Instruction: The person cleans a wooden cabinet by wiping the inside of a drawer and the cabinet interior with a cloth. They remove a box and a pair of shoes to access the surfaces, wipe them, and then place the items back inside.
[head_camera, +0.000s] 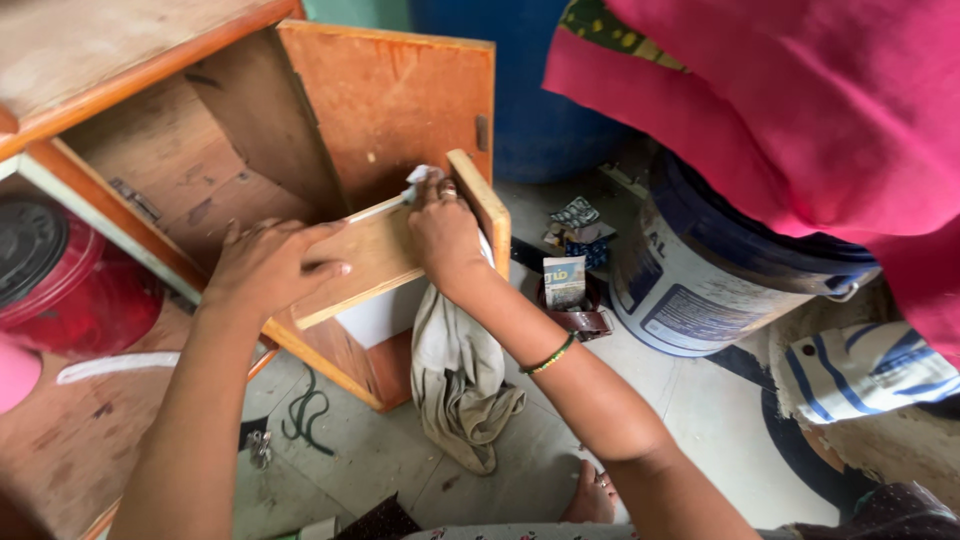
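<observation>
Soft, even daylight is filling the scene, with no harsh glare showing anywhere.

Light is falling from above and the right, leaving the inside of the wooden cabinet (200, 160) slightly darker and casting only faint shadows under the left hand (268, 268) and the hanging cloth (455, 385). The pink fabric (800, 110) at upper right is sitting close to the lens and looking soft, while straight edges are bowing a little near the frame borders.

Home storeroom: wooden cabinet (250, 130), paint bucket (700, 290), floor clutter.
</observation>
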